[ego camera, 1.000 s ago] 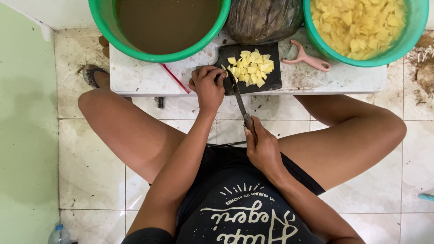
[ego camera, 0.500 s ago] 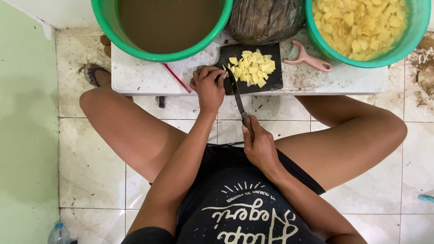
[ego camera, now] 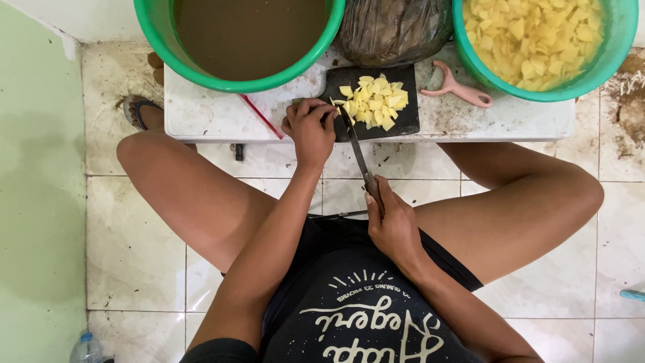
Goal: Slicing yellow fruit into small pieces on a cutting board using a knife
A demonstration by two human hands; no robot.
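Observation:
A small black cutting board [ego camera: 403,123] lies on a low white table [ego camera: 201,114] and carries a pile of yellow potato cubes [ego camera: 375,101]. My left hand [ego camera: 310,126] presses down at the board's left edge, fingers curled over a piece that is mostly hidden. My right hand [ego camera: 392,222] grips the handle of a long knife [ego camera: 356,149], whose blade reaches up to the board beside my left fingers.
A green basin of brown water [ego camera: 245,37] stands at the back left, a green basin of cut potato [ego camera: 537,40] at the back right, a dark plastic bag [ego camera: 393,27] between them. A pink peeler [ego camera: 460,91] lies on the table. My knees flank the table.
The knife blade and my right hand have shifted slightly while my left hand stays pressed at the board's left edge. The view has shifted a little.

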